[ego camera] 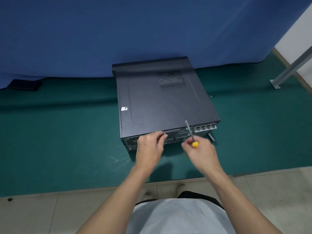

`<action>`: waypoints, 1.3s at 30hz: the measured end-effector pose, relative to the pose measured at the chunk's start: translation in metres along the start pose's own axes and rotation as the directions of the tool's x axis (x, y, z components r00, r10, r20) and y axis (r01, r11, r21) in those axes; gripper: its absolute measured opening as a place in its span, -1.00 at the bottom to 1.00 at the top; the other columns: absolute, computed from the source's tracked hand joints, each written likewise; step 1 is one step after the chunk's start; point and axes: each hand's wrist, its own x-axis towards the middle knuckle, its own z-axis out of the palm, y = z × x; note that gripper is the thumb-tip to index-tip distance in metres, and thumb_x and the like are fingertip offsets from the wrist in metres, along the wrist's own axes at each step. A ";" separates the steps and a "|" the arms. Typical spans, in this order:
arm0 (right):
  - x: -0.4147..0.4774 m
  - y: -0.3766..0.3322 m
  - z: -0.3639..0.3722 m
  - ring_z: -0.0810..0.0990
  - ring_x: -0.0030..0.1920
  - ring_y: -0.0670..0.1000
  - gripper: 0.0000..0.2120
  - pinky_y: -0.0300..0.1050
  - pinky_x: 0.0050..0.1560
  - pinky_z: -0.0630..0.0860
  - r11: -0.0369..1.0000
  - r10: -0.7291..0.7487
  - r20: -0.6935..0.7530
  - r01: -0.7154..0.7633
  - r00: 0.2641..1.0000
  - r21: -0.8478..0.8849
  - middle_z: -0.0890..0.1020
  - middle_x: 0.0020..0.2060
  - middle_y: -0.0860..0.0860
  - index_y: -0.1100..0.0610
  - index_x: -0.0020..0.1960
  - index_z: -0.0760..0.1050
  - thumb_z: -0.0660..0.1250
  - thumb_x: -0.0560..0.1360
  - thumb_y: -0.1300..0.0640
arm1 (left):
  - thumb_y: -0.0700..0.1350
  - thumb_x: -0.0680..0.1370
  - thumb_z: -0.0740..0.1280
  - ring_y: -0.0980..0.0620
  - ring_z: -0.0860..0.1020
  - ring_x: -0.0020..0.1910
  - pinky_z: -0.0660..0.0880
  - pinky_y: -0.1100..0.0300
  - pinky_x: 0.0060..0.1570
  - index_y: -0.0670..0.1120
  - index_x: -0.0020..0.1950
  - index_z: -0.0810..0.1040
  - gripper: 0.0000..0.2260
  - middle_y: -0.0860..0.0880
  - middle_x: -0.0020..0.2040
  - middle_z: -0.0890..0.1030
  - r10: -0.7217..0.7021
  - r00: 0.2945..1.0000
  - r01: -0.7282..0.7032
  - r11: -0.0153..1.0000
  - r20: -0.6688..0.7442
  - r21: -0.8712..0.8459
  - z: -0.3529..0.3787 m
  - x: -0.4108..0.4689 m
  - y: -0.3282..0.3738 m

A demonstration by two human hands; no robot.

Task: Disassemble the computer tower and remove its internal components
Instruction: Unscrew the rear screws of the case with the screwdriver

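A dark grey computer tower (pixel 162 98) lies on its side on the green mat, its rear panel facing me and its side cover closed, with a vent grille near the far end. My left hand (pixel 149 149) is at the rear top edge, fingertips pinching something small and silvery, perhaps a screw (pixel 164 133). My right hand (pixel 200 152) grips a screwdriver (pixel 191 134) with a yellow handle. Its metal shaft points up and away over the rear edge. The right hand is motion-blurred.
Green mat (pixel 67 132) covers the floor, with a blue cloth backdrop (pixel 118 31) behind the tower. A dark flat object (pixel 25 85) lies at the far left. A grey metal frame leg (pixel 287 70) stands at the right. Small loose bits (pixel 212 96) lie right of the tower. Tiled floor (pixel 50 208) is nearest me.
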 end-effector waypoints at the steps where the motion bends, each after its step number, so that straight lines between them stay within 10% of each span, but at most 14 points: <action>1: 0.002 -0.005 -0.007 0.58 -0.28 -0.06 -0.89 -0.19 -0.29 0.46 0.996 -0.021 -0.064 0.027 0.998 0.088 0.63 -0.36 -0.10 -0.03 -0.23 0.56 0.38 0.45 -0.01 | -0.14 0.51 0.44 -0.06 0.64 -0.31 0.57 0.09 -0.20 -0.17 -0.06 0.70 -0.88 -0.09 -0.25 0.69 0.113 0.994 -0.113 0.993 0.004 0.031 0.002 0.003 0.007; 13: 0.060 0.012 -0.066 0.60 -0.26 -0.14 -0.92 -0.18 -0.22 0.48 0.953 0.029 -0.075 -0.005 0.997 0.304 0.65 -0.35 -0.16 -0.04 -0.26 0.64 0.46 0.41 0.07 | -0.22 0.47 0.45 -0.05 0.62 -0.30 0.56 0.07 -0.34 -0.18 -0.09 0.67 -0.94 -0.06 -0.23 0.67 0.540 0.826 -0.543 0.839 0.159 -0.030 0.060 0.056 0.061; 19: 0.158 0.039 -0.105 0.56 -0.27 0.02 -0.90 -0.18 -0.24 0.44 0.988 0.049 -0.252 -0.010 0.967 0.153 0.64 -0.37 -0.08 0.00 -0.27 0.62 0.42 0.42 0.08 | 0.06 0.62 0.23 -0.12 0.37 0.38 0.28 -0.01 0.36 -0.14 0.35 0.49 -0.61 -0.14 0.39 0.44 0.137 0.974 -0.181 0.950 0.182 0.253 0.092 0.117 0.062; 24: 0.261 0.061 -0.090 0.57 -0.20 0.15 -0.86 -0.05 -0.23 0.53 0.997 0.070 -0.159 -0.075 0.985 -0.028 0.64 -0.29 0.11 0.12 -0.19 0.64 0.35 0.47 0.11 | 0.30 0.60 -0.14 -0.13 -0.12 0.55 -0.19 -0.15 0.47 0.04 0.58 0.02 -0.40 -0.11 0.59 -0.04 -0.203 0.961 0.043 0.780 0.187 0.624 0.114 0.151 0.038; 39: 0.392 0.078 -0.030 0.57 -0.03 0.28 -0.84 0.03 -0.01 0.53 0.939 0.141 -0.020 -0.140 0.990 -0.314 0.60 -0.03 0.21 0.06 0.00 0.60 0.28 0.47 0.11 | 0.29 0.59 -0.03 -0.08 -0.03 0.56 -0.10 -0.12 0.49 0.06 0.55 0.16 -0.42 -0.08 0.58 0.09 -0.213 0.972 0.094 0.743 0.102 0.662 0.116 0.152 0.038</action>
